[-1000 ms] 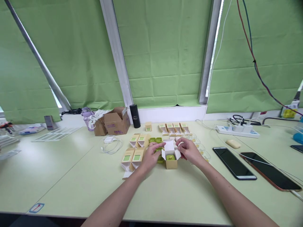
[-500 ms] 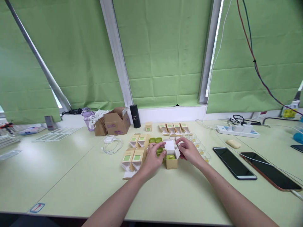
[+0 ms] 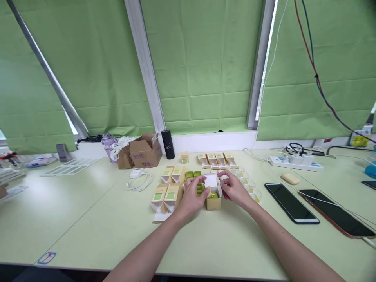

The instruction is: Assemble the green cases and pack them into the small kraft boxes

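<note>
Flap (image 3: 209, 191) now inward, apparently against left hand (image 3: 192, 198), box (image 3: 214, 204) just beside.

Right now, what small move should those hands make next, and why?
Probably fold the right flap of the small box inward with the right hand. The left hand is at the left flap, which leans in over the green piece, while the right flap and lid look raised.
</note>
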Demonstrator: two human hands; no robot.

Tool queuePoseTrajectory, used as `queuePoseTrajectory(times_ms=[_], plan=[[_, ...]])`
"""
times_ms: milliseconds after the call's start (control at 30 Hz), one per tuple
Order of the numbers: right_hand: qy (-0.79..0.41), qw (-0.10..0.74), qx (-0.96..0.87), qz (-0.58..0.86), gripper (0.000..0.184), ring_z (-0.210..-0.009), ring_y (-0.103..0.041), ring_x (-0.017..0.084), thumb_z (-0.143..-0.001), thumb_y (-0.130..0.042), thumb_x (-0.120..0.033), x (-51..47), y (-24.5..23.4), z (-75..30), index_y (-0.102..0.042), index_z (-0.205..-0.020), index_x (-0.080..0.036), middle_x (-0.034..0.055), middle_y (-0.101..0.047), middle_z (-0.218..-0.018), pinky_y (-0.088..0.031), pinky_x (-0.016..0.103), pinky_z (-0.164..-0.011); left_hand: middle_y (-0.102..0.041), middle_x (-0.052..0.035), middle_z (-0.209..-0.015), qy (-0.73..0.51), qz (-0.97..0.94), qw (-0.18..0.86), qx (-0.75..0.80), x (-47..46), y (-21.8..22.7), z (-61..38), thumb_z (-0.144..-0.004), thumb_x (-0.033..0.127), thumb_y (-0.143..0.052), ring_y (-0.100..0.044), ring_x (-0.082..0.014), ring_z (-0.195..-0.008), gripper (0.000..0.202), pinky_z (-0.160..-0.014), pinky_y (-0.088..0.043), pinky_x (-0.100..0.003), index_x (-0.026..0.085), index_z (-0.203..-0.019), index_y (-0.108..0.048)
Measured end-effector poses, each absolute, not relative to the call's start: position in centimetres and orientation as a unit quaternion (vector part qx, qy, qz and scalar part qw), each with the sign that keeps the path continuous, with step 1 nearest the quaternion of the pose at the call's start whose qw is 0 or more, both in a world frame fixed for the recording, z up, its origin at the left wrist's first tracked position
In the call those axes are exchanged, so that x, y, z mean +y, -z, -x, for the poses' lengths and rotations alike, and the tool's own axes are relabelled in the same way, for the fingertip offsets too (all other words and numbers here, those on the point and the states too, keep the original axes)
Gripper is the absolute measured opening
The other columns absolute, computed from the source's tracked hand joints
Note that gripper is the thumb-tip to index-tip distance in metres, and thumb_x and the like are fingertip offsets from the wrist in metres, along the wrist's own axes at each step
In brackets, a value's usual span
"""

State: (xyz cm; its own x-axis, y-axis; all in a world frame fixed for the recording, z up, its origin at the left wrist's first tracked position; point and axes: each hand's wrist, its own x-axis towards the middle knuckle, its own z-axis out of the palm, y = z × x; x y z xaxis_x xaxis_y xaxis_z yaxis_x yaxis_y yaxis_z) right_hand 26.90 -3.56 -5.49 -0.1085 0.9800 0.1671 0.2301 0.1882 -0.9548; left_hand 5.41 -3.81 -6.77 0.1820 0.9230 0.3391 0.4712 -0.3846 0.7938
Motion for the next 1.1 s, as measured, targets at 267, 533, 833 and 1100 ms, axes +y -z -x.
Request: queuePoseTrajectory(times_ms=[267,533,833,1100], plan=[[-0.361,0.458,-0.649,0.488,0.031,-0.049,-0.047,0.014,-0.080,-0.055,-0.029,-3.6,5.9,-26.8,-0.051,-0.110,-0.026,-0.0111,-0.053,-0.057,-0.035,0.026,-0.053,-0.059,-0.0114,-0.133,-0.406,-0.722,0.272,0.490,-4.1,6.2,-5.7,-0.094,0.029,-0.073,-0.059,-0.0319,-0.133,0.039,-0.119,-0.044,-0.051,0.029,-0.131,-0.065],[-0.271,0.416,-0.699,0.515,0.028,-0.063,-0.058,0.019,-0.088,-0.053,-0.030,-4.0,5.7,-26.7,-0.050,-0.116,-0.028,-0.0081,-0.062,-0.067,-0.038,0.029,-0.063,-0.057,-0.0122,-0.137,-0.389,-0.721,0.285,0.498,-4.4,5.7,-5.9,-0.095,0.028,-0.070,-0.056,-0.0333,-0.138,0.039,-0.118,-0.043,-0.053,0.030,-0.133,-0.060],[-0.186,0.351,-0.715,0.576,0.041,-0.075,-0.065,0.022,-0.093,-0.056,-0.030,-4.5,5.3,-26.3,-0.046,-0.132,-0.028,-0.0030,-0.071,-0.087,-0.035,0.030,-0.063,-0.057,-0.0122,-0.137,-0.385,-0.718,0.286,0.504,-4.4,5.6,-5.9,-0.094,0.027,-0.070,-0.058,-0.0341,-0.135,0.040,-0.118,-0.041,-0.054,0.030,-0.133,-0.060],[-0.158,0.331,-0.718,0.592,0.052,-0.079,-0.064,0.022,-0.093,-0.060,-0.026,-4.6,5.3,-25.9,-0.043,-0.143,-0.026,0.0001,-0.071,-0.094,-0.032,0.030,-0.065,-0.058,-0.0117,-0.136,-0.389,-0.720,0.283,0.500,-4.4,5.6,-5.9,-0.094,0.027,-0.069,-0.058,-0.0328,-0.135,0.041,-0.118,-0.040,-0.053,0.030,-0.133,-0.058]])
